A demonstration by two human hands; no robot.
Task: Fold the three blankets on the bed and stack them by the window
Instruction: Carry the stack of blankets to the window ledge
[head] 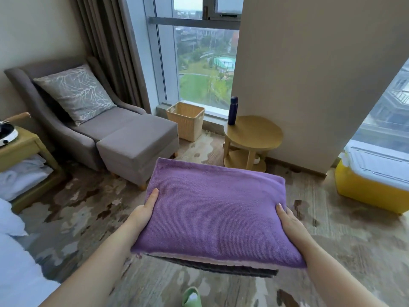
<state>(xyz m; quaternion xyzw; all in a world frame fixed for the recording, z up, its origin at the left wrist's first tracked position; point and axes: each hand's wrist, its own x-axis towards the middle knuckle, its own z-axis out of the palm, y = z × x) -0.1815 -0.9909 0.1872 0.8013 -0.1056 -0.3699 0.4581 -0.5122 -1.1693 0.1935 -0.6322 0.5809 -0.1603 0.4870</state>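
Note:
A stack of folded blankets is carried at chest height above the carpet. The purple blanket (212, 213) lies on top; under its near edge show a pale pinkish layer and a dark grey blanket (225, 268). My left hand (147, 209) grips the stack's left side, thumb on top, fingers hidden underneath. My right hand (290, 220) grips the right side the same way. The window (205, 63) is straight ahead, beyond the stack.
A grey armchair (66, 103) with a footstool (137, 151) stands at left. A wicker basket (186, 120) sits below the window. A round wooden side table (254, 134) holds a dark bottle (233, 110). A yellow cooler box (371, 173) is at right, the white bed (15, 262) at near left.

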